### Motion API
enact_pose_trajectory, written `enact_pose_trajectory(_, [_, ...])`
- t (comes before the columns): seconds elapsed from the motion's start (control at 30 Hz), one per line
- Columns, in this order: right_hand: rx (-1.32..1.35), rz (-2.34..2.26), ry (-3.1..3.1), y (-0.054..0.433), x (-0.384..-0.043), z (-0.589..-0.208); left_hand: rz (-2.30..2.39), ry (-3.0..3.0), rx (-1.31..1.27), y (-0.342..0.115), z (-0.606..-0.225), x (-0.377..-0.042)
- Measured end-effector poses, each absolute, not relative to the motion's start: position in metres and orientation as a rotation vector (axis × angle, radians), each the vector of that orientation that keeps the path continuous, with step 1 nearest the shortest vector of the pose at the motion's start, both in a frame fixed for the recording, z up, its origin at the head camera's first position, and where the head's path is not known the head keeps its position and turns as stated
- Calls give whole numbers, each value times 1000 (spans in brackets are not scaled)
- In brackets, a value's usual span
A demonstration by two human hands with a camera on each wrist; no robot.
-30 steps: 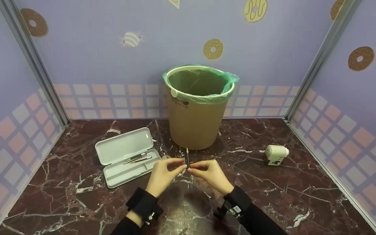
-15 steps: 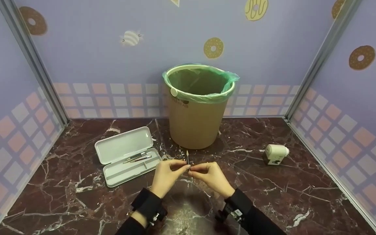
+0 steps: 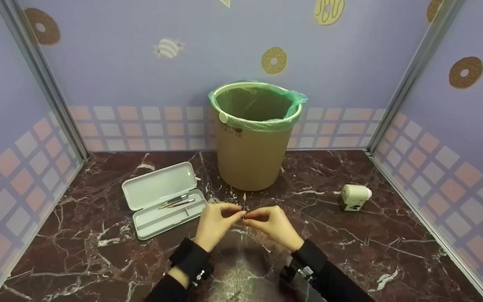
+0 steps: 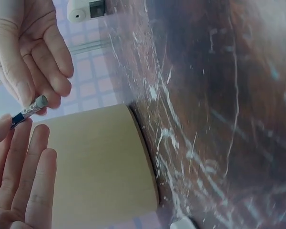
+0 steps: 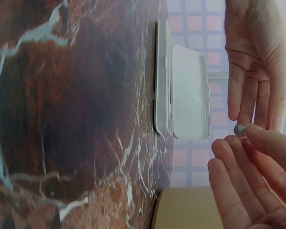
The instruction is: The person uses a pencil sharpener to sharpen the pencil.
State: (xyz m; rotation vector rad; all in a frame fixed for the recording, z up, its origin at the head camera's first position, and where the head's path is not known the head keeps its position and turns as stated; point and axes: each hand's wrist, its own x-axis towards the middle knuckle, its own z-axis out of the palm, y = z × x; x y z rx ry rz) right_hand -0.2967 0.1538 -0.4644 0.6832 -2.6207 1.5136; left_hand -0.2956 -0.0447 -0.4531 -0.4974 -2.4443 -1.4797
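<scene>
Above the table a slim dark pencil (image 3: 244,202) points its pale sharpened tip toward the bin. My left hand (image 3: 215,222) pinches its shaft between thumb and index finger, the other fingers extended in the left wrist view. My right hand (image 3: 273,224) pinches the rear end of the same pencil, thumb tip beside the eraser (image 5: 239,129). A silvery ferrule and greenish eraser end (image 4: 40,101) show between the two hands in the left wrist view. Both hands nearly meet, hiding part of the shaft.
An open white pencil case (image 3: 159,178) holding several pencils (image 3: 178,202) lies to the left. Behind the hands stands a tan bin (image 3: 254,163) with a green liner (image 3: 296,100). At right is a small cream boxy device (image 3: 355,197). Pale shavings dot the dark marble table (image 3: 333,251).
Both hands have shifted slightly right while keeping the pencil pinched between them. The dark shaft shows less in the head view. The case, bin and cream device stay put.
</scene>
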Motion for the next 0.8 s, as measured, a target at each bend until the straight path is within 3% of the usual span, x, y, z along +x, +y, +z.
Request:
enact_pose_trajectory(0.5, [763, 1190, -2604, 169, -301, -441, -590, -2517, -779, -47, -441, -290])
enact_pose_trajectory(0.8, [946, 692, -2613, 169, -300, -438, -115, -2288, -815, -36, -445, -284])
